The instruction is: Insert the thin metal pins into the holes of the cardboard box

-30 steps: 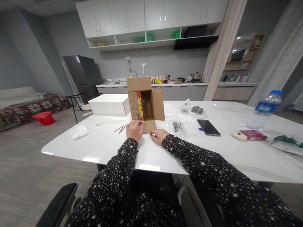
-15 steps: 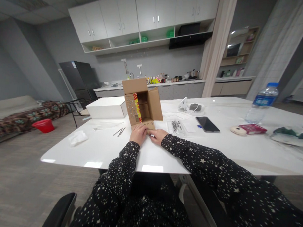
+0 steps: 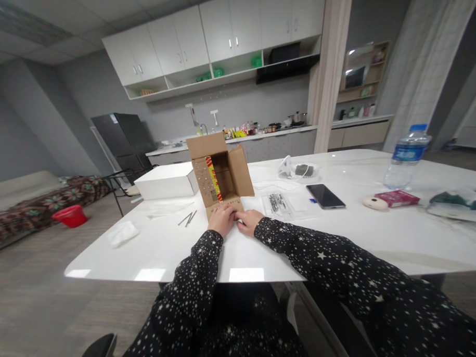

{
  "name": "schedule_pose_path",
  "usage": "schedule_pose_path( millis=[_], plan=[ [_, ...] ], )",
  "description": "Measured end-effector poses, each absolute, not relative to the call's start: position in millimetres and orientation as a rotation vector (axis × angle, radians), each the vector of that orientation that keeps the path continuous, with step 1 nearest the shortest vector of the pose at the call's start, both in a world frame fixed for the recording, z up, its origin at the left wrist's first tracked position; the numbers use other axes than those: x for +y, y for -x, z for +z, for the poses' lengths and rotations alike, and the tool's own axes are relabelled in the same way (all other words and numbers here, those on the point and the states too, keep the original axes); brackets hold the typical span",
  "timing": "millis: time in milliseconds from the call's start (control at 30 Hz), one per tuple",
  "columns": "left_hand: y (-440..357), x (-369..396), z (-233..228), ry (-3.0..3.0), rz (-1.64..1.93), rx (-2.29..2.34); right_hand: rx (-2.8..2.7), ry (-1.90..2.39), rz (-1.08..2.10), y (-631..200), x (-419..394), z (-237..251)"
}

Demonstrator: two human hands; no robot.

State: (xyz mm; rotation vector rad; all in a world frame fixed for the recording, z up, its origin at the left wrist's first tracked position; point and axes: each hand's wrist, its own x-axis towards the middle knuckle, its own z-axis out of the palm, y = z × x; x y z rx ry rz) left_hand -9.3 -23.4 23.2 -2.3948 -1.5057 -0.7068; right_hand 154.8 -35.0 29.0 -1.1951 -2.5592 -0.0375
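Cardboard box [image 3: 226,179] is standing open just beyond the fingers

The left hand [image 3: 220,219] is lying over the box's near flap [image 3: 237,205], its fingers close together and bent across the cardboard. The right hand [image 3: 249,222] is resting just to the right, its fingers bunched and pointing inward, the tips right beside the left fingertips. Whether either hand is pinching something small cannot be told; the fingers themselves are hiding that spot.

The box is sitting straight ahead of the fingers and a little to the left, its opening facing them. The long axis of that opening is running up and away from the fingertips, leaning left at the top. The left hand is the nearer one, covering part of the flap, while the right is keeping to the flap's right corner.

Thin metal rods [image 3: 187,218] are lying left of the left fingers, apart from them. A clear tray [image 3: 274,206] of small dark pieces is lying right of the right fingers, with a phone [image 3: 325,196] farther out.
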Motion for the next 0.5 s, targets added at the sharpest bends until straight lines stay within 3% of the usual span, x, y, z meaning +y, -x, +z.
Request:
schedule_pose_path(
  millis=[500],
  plan=[
    [7.8,-29.4,18.4,2.421,-0.776,-1.559,-2.511,1.115,0.046,-154.6,-31.5,24.8]
  ],
)
